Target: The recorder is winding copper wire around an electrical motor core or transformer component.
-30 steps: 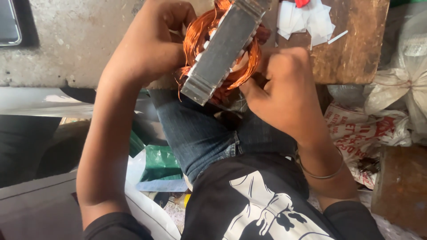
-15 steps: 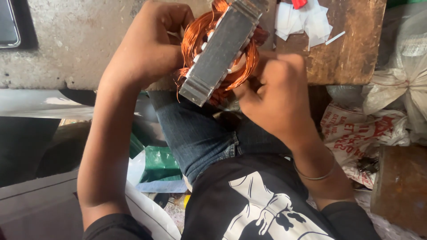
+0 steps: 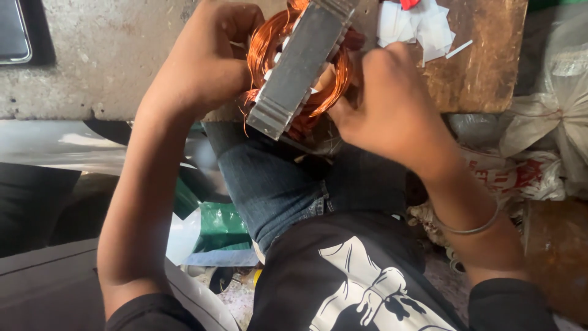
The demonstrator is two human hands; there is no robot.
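Note:
A motor stator, a grey laminated steel block with bright copper wire coils bulging from both faces, rests tilted above my lap. My left hand wraps around its left side, fingers curled over the copper windings. On the stator's right side my right hand presses in, with the fingertips buried in the coils there. A thin metal bangle circles my right wrist. My jeans-covered knee lies just below the stator.
A worn wooden board with white paper scraps lies at the top right. A concrete slab fills the top left. Green plastic packaging sits by my leg, and white sacks pile up on the right.
My right hand has slid up and left along the stator's right side, deeper into the coils. The stator and my left hand hold almost the same place.

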